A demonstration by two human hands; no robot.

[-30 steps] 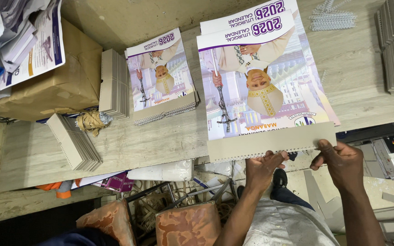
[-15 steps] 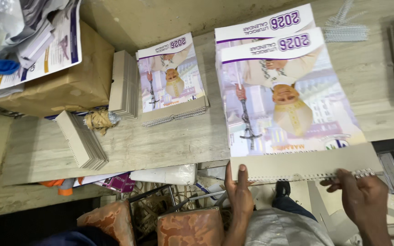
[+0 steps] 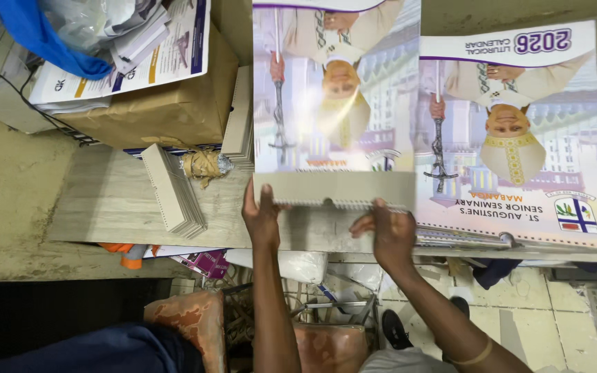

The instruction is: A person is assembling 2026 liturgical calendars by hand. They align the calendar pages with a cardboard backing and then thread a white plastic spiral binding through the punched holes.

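My left hand [image 3: 262, 215] and my right hand [image 3: 390, 233] both grip the grey cardboard strip with wire binding at the near edge of a glossy wall calendar [image 3: 333, 103]. The calendar lies upside down to me over the wooden table [image 3: 112, 200], left of a stack of the same calendars [image 3: 519, 145]. My left thumb presses on top of the strip at its left corner. The fingers of my right hand pinch it near its right end, close to the stack's edge.
A brown cardboard box [image 3: 160, 110] with printed sheets [image 3: 133, 55] and a blue cloth [image 3: 43, 34] stands at the back left. Fanned piles of grey card strips [image 3: 174, 190] and a crumpled lump of brown tape [image 3: 203, 166] lie beside it. Clutter sits under the table.
The calendar in my hands has moved left, off the right stack and onto the place of the left pile. Both hands went left with it, and the view has drawn closer.
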